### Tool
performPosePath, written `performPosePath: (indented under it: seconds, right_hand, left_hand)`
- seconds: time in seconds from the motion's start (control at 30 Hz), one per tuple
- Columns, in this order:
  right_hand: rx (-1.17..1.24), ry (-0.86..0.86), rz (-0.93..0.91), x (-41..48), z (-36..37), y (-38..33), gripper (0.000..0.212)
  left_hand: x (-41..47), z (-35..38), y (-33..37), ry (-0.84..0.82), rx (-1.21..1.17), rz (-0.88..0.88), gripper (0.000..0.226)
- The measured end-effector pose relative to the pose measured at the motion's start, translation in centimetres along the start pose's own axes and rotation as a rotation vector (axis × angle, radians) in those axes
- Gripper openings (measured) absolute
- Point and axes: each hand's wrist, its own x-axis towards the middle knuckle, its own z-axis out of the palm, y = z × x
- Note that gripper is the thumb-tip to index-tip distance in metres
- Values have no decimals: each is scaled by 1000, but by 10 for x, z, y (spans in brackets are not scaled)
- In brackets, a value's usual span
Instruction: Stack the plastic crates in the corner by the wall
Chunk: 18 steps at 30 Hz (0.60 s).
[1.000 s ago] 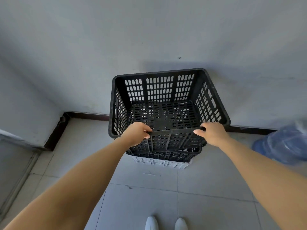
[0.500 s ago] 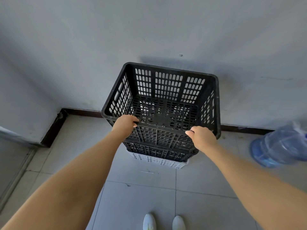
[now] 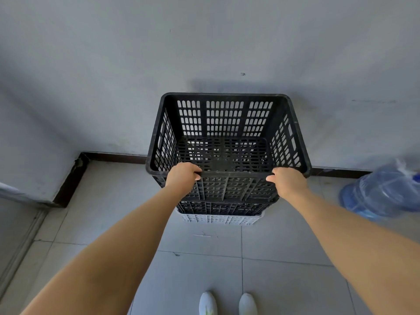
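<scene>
A black slatted plastic crate (image 3: 227,119) tops a stack against the grey wall. Under it shows the front of a second black crate (image 3: 220,208), and below that a white crate (image 3: 218,219) on the tiled floor. My left hand (image 3: 183,177) grips the top crate's near rim at its left end. My right hand (image 3: 287,181) grips the same rim at its right end. The top crate now sits square with the ones below, its open side up and nothing inside.
The wall corner with a dark skirting board (image 3: 75,176) lies to the left of the stack. A large blue water bottle (image 3: 381,192) lies on the floor at the right. My white shoes (image 3: 227,303) stand on the tiles just behind the stack.
The top crate has been turned from a skewed angle until it lines up square with the stack. Both hands kept their grip on the near rim and shifted with it.
</scene>
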Motion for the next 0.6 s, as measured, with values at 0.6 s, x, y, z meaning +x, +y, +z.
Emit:
performPosePath:
  seconds: [0.6]
  right_hand:
    - [227, 290, -385, -65, -136, -69, 26]
  left_hand:
    - [-88, -100, 61, 183, -48, 178, 31]
